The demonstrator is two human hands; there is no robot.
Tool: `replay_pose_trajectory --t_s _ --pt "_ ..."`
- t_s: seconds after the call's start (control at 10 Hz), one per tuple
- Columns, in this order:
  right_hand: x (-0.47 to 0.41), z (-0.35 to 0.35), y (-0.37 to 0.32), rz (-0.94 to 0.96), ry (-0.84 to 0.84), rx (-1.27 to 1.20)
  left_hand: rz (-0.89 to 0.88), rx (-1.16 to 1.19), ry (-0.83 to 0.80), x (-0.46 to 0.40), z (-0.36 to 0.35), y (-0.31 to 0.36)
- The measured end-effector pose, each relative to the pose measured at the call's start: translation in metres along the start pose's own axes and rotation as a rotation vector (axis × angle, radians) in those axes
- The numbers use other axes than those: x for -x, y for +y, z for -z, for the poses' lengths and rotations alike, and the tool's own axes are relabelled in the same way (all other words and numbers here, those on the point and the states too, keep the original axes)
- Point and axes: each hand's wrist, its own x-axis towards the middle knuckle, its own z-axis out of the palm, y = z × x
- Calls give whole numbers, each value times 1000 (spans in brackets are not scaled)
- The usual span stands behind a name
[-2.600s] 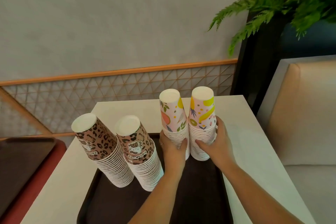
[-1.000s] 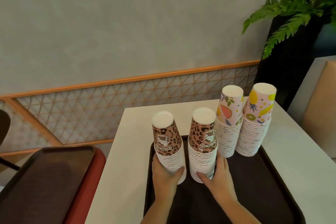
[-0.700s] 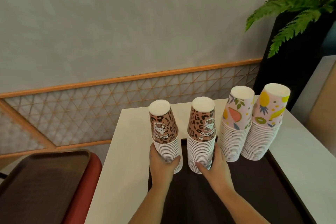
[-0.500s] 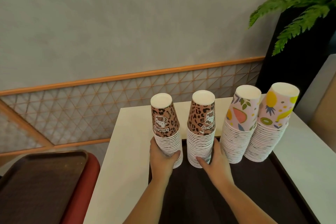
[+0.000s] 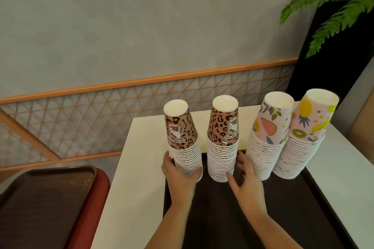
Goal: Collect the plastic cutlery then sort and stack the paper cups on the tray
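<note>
1. A dark brown tray (image 5: 315, 204) lies on a white table (image 5: 129, 184), and four stacks of upside-down paper cups stand in a row along the tray's far edge
2. The left leopard-print stack (image 5: 183, 139) stands at the tray's far left corner, and the left hand (image 5: 180, 176) wraps its lower cups, thumb in front and fingers curled behind
3. The right leopard-print stack (image 5: 222, 141) stands just beside it, apart by a narrow gap; the right hand (image 5: 245, 180) cups its base with fingers loosely spread, thumb on the near side
4. The two fruit-print stacks, one with a watermelon (image 5: 267, 141) and one with a pineapple (image 5: 303, 141), lean against each other to the right, untouched by either hand
5. A second dark tray (image 5: 46, 198) rests on a red seat (image 5: 87, 214) to the left of the table
6. Fern fronds (image 5: 336, 0) hang at the upper right
</note>
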Motion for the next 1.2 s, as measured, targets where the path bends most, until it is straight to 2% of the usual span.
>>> replay_pose_trajectory --t_s 0.1,0.2,0.3,0.4,0.5,0.8,1.2 --pt "13 12 1 24 200 -43 -16 -47 135 22 -3 0" --pt "13 24 8 -36 388 -36 -85 -10 169 55 -15 0" --pt "6 32 12 -72 430 -34 -148 37 76 73 -27 5" --pt "-5 36 18 -120 343 -8 -183 93 -98 80 -41 17" --pt "-11 34 20 -164 302 3 -161 120 -164 73 -49 23" --pt "-14 24 13 -113 302 -32 -164 101 -159 61 -51 22" --pt "-4 27 11 -162 291 -27 -120 128 -225 74 -44 15"
